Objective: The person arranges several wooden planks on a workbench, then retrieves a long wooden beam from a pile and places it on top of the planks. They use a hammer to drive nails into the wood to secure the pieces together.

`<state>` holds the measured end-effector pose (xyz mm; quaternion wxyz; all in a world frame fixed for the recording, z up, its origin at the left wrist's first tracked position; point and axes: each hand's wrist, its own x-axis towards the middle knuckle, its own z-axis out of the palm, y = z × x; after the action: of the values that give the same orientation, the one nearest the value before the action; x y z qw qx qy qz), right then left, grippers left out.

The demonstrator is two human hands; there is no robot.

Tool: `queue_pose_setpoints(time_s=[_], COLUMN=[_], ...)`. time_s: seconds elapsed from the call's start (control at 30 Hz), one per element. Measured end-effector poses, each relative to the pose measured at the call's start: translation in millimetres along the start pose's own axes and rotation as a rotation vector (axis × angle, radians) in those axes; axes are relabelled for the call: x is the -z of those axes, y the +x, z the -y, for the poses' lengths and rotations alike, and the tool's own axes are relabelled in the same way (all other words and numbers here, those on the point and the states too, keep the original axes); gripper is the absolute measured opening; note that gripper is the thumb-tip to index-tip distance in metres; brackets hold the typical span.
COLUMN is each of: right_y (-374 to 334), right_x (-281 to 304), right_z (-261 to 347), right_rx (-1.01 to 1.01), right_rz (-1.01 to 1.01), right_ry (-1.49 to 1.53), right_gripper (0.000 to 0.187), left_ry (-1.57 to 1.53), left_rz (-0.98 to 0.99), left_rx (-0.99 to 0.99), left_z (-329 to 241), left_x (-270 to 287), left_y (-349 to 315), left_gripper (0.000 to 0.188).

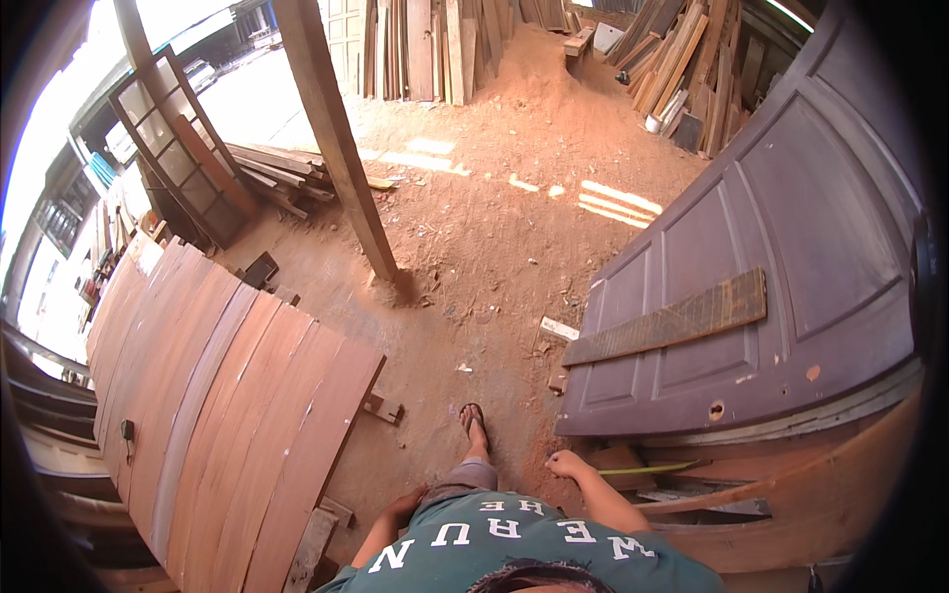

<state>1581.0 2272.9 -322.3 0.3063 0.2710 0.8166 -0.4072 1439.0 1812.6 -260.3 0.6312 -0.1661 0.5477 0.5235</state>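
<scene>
My right hand (pixel 565 464) hangs low beside my right hip, its fingers curled in. Whether anything is inside them is too small to make out. A thin yellow-green strip (pixel 652 468) runs from behind my right forearm across boards stacked under the door. My left hand (pixel 407 504) rests against my left thigh, dark in shadow, and its fingers do not show clearly. Nearest to it is a large panel of reddish planks (pixel 237 395) on wooden supports. Near that panel's left edge lies a small dark green thing with a thin cord (pixel 128 431).
To my right a brown panelled door (pixel 732 237) lies raised, bearing a weathered board (pixel 682 318). A wooden post (pixel 341 138) stands ahead left. Timber (pixel 435 49) leans at the back, and more (pixel 682 59) at the back right. The dirt floor (pixel 484 247) has scraps on it.
</scene>
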Motion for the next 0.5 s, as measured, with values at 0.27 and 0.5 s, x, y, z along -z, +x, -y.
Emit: queue_pose_setpoints(time_s=[0.27, 0.5], right_y=[120.5, 207.9], right_x=[121.8, 199.3], right_z=[113.0, 158.9], right_rx=[0.103, 0.060], right_rz=[-0.033, -0.049], right_ry=[0.025, -0.047], right_gripper=[0.027, 0.025], left_ry=[-0.325, -0.388], left_rz=[-0.068, -0.146], left_rx=[0.122, 0.128], left_z=[-95.5, -178.3], left_x=[19.5, 15.4], left_y=[58.2, 70.6], left_gripper=[0.080, 0.078])
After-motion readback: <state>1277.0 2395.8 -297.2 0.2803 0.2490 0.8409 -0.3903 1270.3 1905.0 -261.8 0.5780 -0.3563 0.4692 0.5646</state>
